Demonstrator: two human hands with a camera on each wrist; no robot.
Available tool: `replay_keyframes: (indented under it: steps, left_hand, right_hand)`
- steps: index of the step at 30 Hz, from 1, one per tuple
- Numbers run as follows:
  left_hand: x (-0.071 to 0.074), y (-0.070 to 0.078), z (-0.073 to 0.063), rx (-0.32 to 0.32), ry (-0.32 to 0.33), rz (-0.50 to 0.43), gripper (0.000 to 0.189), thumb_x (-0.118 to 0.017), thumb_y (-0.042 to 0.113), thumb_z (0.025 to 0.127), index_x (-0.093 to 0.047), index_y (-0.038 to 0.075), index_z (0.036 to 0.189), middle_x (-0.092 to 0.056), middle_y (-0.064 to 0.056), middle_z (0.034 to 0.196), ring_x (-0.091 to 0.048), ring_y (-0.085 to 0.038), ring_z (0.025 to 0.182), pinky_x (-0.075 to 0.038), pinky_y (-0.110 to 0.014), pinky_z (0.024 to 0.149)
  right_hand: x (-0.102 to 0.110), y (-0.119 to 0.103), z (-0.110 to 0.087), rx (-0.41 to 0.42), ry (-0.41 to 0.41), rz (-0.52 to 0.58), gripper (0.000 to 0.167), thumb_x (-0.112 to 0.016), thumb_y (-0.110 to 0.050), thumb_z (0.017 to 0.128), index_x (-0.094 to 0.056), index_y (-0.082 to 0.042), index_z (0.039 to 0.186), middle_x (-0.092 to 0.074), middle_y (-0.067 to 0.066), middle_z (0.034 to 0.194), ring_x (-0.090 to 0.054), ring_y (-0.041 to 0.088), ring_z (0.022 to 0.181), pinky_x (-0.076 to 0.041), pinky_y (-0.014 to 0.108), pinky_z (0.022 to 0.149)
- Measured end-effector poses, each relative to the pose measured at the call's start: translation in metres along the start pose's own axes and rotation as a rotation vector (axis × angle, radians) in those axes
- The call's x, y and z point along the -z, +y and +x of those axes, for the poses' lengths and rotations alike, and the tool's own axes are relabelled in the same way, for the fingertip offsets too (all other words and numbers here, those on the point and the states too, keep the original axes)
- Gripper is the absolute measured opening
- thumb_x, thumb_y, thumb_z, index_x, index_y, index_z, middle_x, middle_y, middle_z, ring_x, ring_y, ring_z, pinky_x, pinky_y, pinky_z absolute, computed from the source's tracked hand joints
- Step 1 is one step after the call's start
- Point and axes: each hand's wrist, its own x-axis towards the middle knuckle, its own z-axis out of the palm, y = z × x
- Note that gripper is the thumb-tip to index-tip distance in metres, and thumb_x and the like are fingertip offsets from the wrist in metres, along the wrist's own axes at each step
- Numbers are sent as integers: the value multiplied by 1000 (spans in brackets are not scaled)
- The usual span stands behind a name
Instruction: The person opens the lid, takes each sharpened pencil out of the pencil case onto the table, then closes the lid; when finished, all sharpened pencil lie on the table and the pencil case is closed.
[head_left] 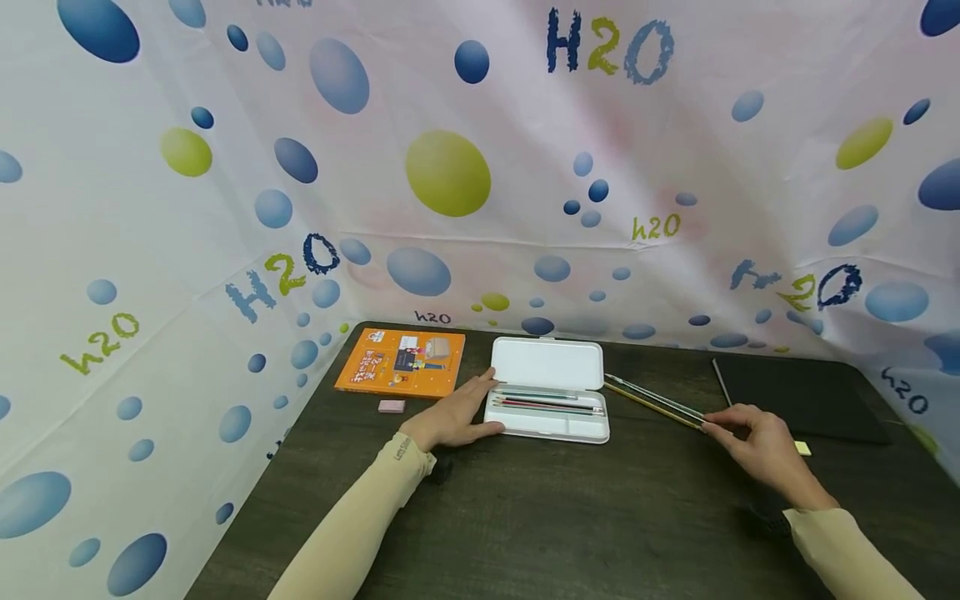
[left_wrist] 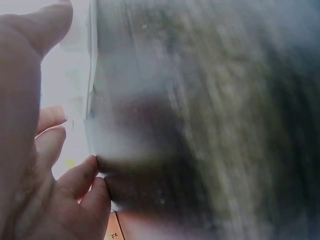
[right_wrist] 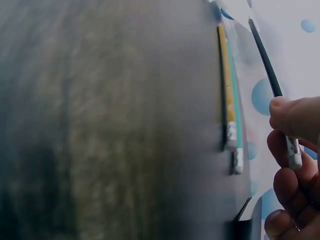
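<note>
A white pencil case (head_left: 551, 429) lies with its lid (head_left: 548, 362) folded back, several pencils (head_left: 546, 403) in its tray. My left hand (head_left: 453, 414) rests at the case's left side, thumb by the front corner; fingers of that hand (left_wrist: 75, 195) are bent slightly in the left wrist view. My right hand (head_left: 757, 442) pinches a dark pencil (right_wrist: 267, 62) near its white eraser end, between thumb and fingers. The pencil is raised off the table. Beside it on the table lie a yellow pencil (right_wrist: 228, 80) and a turquoise pencil (right_wrist: 236, 115).
An orange booklet (head_left: 405, 362) lies left of the case, with a pink eraser (head_left: 392, 407) in front of it. A black flat pad (head_left: 806, 400) is at the right, with a thin grey stick (head_left: 722, 382) at its left edge. A small yellow piece (head_left: 802, 448) lies near my right hand.
</note>
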Motion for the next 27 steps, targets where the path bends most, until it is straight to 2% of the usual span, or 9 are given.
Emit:
replay_keyframes:
  steps: [7, 15, 23, 27]
  left_hand:
    - [-1, 0, 0, 11, -4, 9, 80, -56, 55, 97, -25, 13, 158, -6, -4, 167, -16, -26, 151, -24, -46, 119]
    - [-1, -1, 0, 8, -7, 13, 79, -55, 55, 98, -24, 14, 158, -6, -4, 167, -15, -27, 151, -23, -45, 120]
    - [-2, -2, 0, 9, -7, 6, 80, -55, 56, 98, -24, 14, 158, -7, -4, 167, -14, -27, 151, -23, -46, 120]
    - [-1, -2, -1, 9, -4, 1, 80, -55, 55, 98, -24, 13, 158, -7, -4, 167, -14, -26, 151, -23, -45, 120]
  right_hand:
    - [-6, 4, -2, 16, -8, -22, 8, -81, -7, 82, -79, -11, 89, -68, -3, 84, -52, 1, 71, -45, 26, 56]
    - [-16, 2, 1, 94, 8, -36, 12, -83, -4, 78, -79, -12, 86, -66, -7, 79, -53, 4, 70, -44, 27, 56]
    - [-17, -1, 4, 32, -105, -84, 7, -81, -8, 82, -80, -12, 89, -64, -7, 81, -50, 9, 71, -41, 29, 57]
    - [-16, -1, 6, 43, -155, -116, 7, -81, -10, 82, -80, -12, 88, -64, -7, 82, -52, 12, 73, -43, 32, 60]
